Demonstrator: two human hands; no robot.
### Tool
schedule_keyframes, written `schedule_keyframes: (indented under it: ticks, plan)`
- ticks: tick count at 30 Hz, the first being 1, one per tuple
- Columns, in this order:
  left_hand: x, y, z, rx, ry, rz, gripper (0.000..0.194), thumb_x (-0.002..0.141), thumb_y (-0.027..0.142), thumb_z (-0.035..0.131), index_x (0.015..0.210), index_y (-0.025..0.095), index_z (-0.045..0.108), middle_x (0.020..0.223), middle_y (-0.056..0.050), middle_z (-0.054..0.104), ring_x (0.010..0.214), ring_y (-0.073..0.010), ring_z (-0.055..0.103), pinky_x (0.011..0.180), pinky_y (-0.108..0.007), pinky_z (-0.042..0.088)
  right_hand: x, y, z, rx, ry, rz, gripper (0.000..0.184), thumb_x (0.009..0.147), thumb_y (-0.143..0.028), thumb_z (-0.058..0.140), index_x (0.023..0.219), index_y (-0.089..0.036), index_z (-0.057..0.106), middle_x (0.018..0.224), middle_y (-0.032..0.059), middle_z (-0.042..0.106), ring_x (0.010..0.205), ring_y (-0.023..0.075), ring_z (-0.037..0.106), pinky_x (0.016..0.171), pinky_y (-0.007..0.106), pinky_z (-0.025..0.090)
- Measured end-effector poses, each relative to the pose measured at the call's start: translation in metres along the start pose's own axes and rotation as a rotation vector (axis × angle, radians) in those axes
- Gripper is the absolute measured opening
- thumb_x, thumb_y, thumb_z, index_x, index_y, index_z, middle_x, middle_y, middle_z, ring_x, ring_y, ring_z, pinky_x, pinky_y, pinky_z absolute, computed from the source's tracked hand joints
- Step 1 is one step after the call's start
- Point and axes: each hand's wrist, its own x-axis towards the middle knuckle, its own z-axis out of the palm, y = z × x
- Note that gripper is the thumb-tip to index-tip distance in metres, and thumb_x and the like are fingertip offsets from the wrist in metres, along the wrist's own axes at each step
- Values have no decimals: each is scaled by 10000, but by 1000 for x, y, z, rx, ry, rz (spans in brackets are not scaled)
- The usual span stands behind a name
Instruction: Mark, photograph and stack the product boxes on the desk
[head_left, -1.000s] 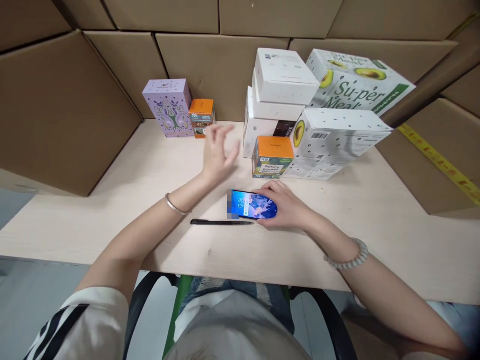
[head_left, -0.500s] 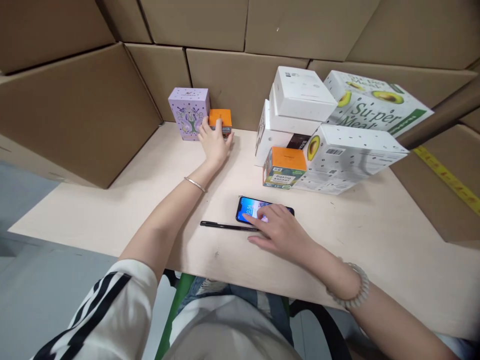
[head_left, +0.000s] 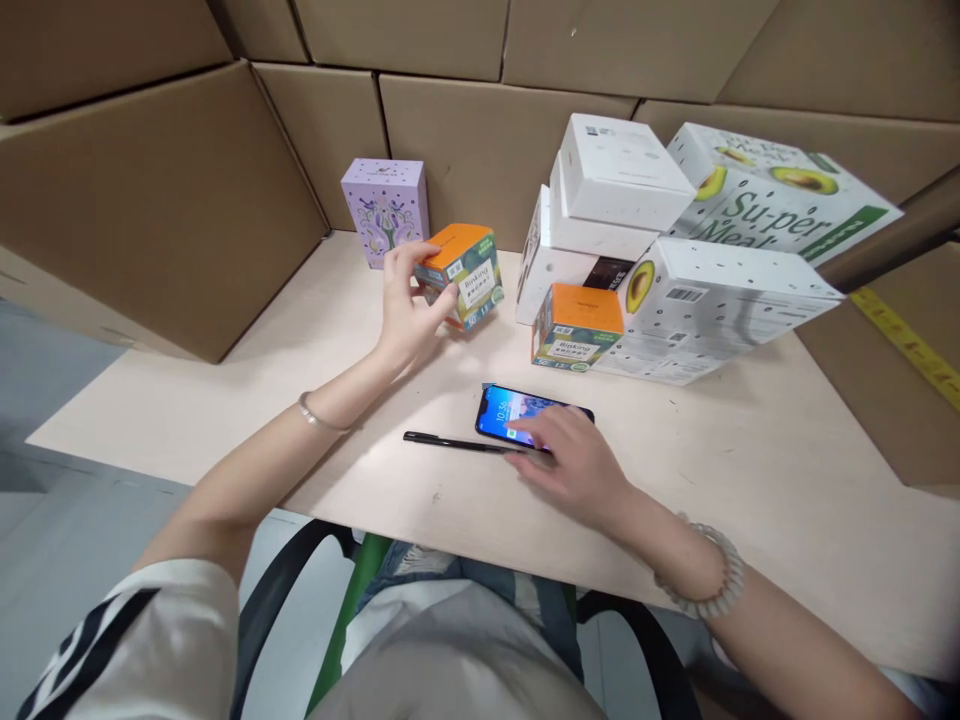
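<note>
My left hand (head_left: 409, 312) grips a small orange-topped carton (head_left: 474, 280) by its left side, thumb at the front and fingers at the back. The carton is turned at an angle, close in front of an upright purple box (head_left: 385, 212). Over the lower right part of a lit phone (head_left: 495, 412) lies my right hand (head_left: 571, 462), fingers spread and bent over the screen. It appears to hold nothing. A black pen (head_left: 442, 441) lies along the phone's near edge, its right end running under that hand.
A second orange-topped carton (head_left: 577, 326) stands before a stack of white boxes (head_left: 622, 190). Two white avocado-print boxes, one in front (head_left: 720, 300) and one behind (head_left: 787, 190), are at the right. Large brown cardboard boxes (head_left: 465, 150) wall the table's back and sides.
My left hand has taken hold of the orange-topped carton beside the purple box and brought it nearer and rightward, turning it. My right hand stays over the phone.
</note>
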Motion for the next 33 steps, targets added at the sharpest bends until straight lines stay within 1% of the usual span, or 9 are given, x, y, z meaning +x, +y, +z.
schedule_keyframes:
  ticks: [3, 7, 10, 12, 16, 21, 27, 31, 33]
  plan:
    - [-26, 35, -24, -220, -150, 117, 513, 892, 637, 696, 1297, 343, 583, 1373, -68, 571, 1215, -235, 635, 869, -321, 605, -4, 5, 1, 173, 131, 295, 409, 991, -410, 674, 1331, -228, 539, 1065, 60, 661, 677, 137, 581, 645, 318, 501]
    - [-49, 70, -31, -296, -306, 317, 477, 936, 572, 661, 1348, 334, 633, 1404, -99, 565, 1253, -262, 628, 961, -407, 628, -5, 10, 0, 436, 26, 432, 881, 922, -569, 722, 1622, -349, 235, 1558, 170, 510, 724, 143, 656, 615, 341, 554]
    - [-58, 79, -25, -347, -412, 457, 524, 926, 486, 675, 1426, 351, 594, 1527, -109, 468, 1193, -259, 669, 993, -454, 634, -3, 11, -2, 473, -24, 436, 929, 879, -647, 737, 1630, -336, 286, 1503, 156, 578, 920, 242, 715, 698, 392, 610]
    - [-63, 78, -21, -364, -437, 487, 589, 912, 473, 691, 1474, 370, 549, 1573, -109, 428, 1294, -297, 631, 1029, -483, 624, -3, 11, -2, 434, 3, 417, 907, 866, -645, 754, 1613, -331, 346, 1438, 143, 622, 1048, 300, 705, 774, 439, 626]
    - [-66, 72, -20, -395, -443, 394, 814, 872, 537, 751, 1585, 368, 396, 1591, -128, 422, 1467, -339, 494, 1065, -505, 605, -5, 13, -2, 369, 88, 343, 899, 873, -555, 786, 1625, -367, 330, 1445, 129, 584, 970, 257, 693, 791, 435, 630]
    - [-62, 74, -24, -274, -536, 405, 875, 815, 502, 855, 1562, 310, 441, 1415, -145, 566, 1359, -304, 569, 1150, -510, 533, -3, 13, -8, 216, 228, 201, 875, 868, -405, 802, 1622, -404, 357, 1403, 106, 553, 695, 134, 578, 715, 400, 603]
    - [-67, 73, -23, -282, -651, 223, 948, 769, 342, 859, 1589, 343, 383, 1401, -127, 541, 1301, -271, 588, 1043, -431, 603, 0, 6, -24, -168, 205, 44, 813, 918, -450, 698, 1627, -364, 308, 1417, 156, 582, 1147, 358, 651, 803, 497, 594]
    - [-70, 65, -17, -497, -624, 77, 845, 775, 345, 864, 1503, 357, 434, 1473, -113, 520, 1291, -260, 631, 968, -378, 637, -1, 6, -25, -232, 389, 86, 943, 856, -498, 781, 1640, -334, 283, 1428, 176, 524, 1237, 385, 601, 813, 511, 608]
    - [-70, 63, -15, -536, -603, 63, 848, 772, 374, 879, 1493, 344, 433, 1493, -119, 531, 1281, -265, 650, 974, -384, 636, -1, 9, -25, -205, 387, 145, 1014, 833, -528, 800, 1655, -302, 252, 1483, 195, 497, 1215, 374, 617, 832, 524, 608]
